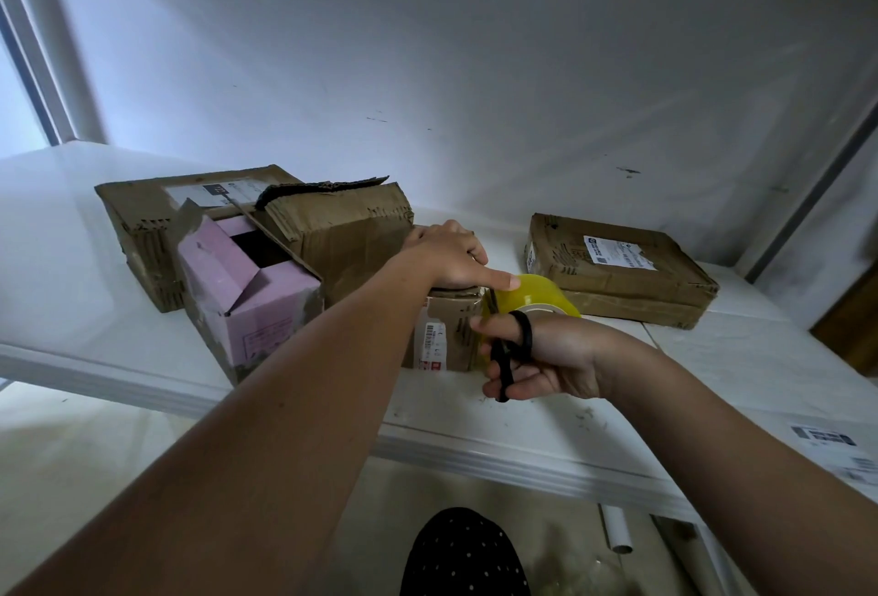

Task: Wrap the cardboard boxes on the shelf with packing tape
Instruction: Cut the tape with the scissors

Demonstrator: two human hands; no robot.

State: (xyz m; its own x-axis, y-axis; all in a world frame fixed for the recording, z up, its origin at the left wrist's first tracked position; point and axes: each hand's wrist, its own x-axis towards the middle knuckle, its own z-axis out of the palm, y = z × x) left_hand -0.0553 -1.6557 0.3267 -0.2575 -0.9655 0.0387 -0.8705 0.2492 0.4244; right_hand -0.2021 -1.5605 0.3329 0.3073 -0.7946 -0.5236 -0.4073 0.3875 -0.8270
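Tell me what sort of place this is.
Probably a storeroom or parcel-packing corner: worn brown cardboard boxes with shipping labels sit on a white shelf, beside a yellow roll of packing tape.

On the white shelf [71, 263], a large torn carton [332, 224] and an open pink box [252, 305] crowd the left. At centre, the left hand [446, 258] rests on a small box [446, 334]; the right hand [537, 358], with black scissors [508, 358], and a yellow tape roll [537, 296] block its right side. Bare shelf separates these from a flat parcel [617, 272] far right. The near edge stays open.
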